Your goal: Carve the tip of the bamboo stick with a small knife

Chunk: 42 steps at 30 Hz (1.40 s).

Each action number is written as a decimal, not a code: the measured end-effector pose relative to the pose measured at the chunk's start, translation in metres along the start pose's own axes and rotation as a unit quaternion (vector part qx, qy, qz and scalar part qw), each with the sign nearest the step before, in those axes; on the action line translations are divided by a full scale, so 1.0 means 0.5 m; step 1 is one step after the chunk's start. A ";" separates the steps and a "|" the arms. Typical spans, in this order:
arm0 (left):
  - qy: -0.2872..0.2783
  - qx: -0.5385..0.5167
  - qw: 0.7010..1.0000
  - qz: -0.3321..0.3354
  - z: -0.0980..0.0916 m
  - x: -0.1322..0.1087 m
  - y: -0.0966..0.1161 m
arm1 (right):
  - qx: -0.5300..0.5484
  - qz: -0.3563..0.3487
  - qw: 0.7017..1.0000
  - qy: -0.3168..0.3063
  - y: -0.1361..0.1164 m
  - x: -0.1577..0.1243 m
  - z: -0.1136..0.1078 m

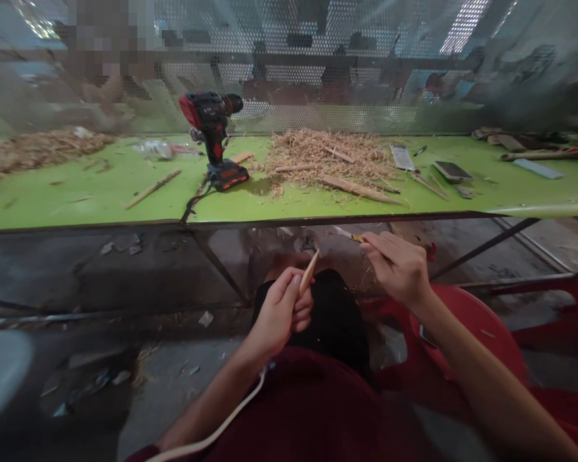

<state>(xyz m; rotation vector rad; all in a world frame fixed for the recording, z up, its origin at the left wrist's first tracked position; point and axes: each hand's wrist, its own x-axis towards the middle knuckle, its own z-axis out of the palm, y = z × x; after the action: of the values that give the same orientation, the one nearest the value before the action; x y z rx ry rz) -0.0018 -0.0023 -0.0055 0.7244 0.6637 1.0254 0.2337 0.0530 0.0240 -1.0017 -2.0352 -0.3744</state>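
Note:
My left hand [284, 311] is closed around a short pale wooden stick [309, 272], whose pointed end sticks up and to the right above my knee. My right hand [395, 265] hovers a little to the right of it, fingers curled on a small tool [358, 238] with a yellowish tip showing at its left; the rest of the tool is hidden in the hand. Both hands are below the front edge of the green table [101, 199], over my lap.
On the table stand a red and black cordless drill [215, 138], a pile of wood shavings [327, 157], several carved sticks [154, 188], and a phone [451, 171]. A red plastic chair [467, 327] is at my right. Perforated metal mesh backs the table.

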 end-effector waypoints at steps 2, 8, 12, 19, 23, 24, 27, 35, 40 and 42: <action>-0.013 -0.017 1.000 -0.006 0.000 0.002 0.005 | 0.044 -0.017 0.999 -0.027 -0.024 -0.004 -0.001; -0.055 -0.069 0.995 -0.053 -0.003 0.003 0.016 | 0.058 -0.022 0.990 -0.126 -0.081 -0.028 0.020; -0.091 -0.120 0.984 -0.096 -0.013 0.002 0.025 | 0.038 -0.068 0.992 -0.099 -0.073 -0.029 0.025; -0.127 -0.184 0.965 -0.139 -0.023 0.005 0.018 | 0.011 -0.093 0.991 -0.093 -0.071 -0.032 0.011; -0.124 -0.162 0.972 -0.120 -0.022 0.010 0.008 | -0.013 -0.096 0.992 -0.086 -0.066 -0.036 0.006; -0.124 -0.155 0.973 -0.118 -0.022 0.012 0.007 | -0.016 -0.095 0.992 -0.087 -0.065 -0.037 0.005; -0.124 -0.140 0.975 -0.117 -0.022 0.016 0.008 | -0.026 -0.095 0.991 -0.089 -0.065 -0.036 0.002; -0.150 -0.119 0.972 -0.136 -0.014 -0.014 0.008 | -0.091 -0.033 0.994 -0.050 -0.001 -0.037 -0.002; -0.134 -0.125 0.973 -0.142 -0.010 -0.024 0.001 | -0.038 0.055 0.996 0.050 0.039 -0.024 -0.042; -0.121 -0.129 0.974 -0.139 -0.011 -0.017 0.003 | -0.014 0.067 0.995 0.069 0.022 -0.020 -0.053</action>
<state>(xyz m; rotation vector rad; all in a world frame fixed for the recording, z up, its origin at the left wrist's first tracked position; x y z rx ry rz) -0.0100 -0.0083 -0.0062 0.5005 0.3962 0.7321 0.2599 0.0400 0.0316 -1.0923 -1.8325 -0.3898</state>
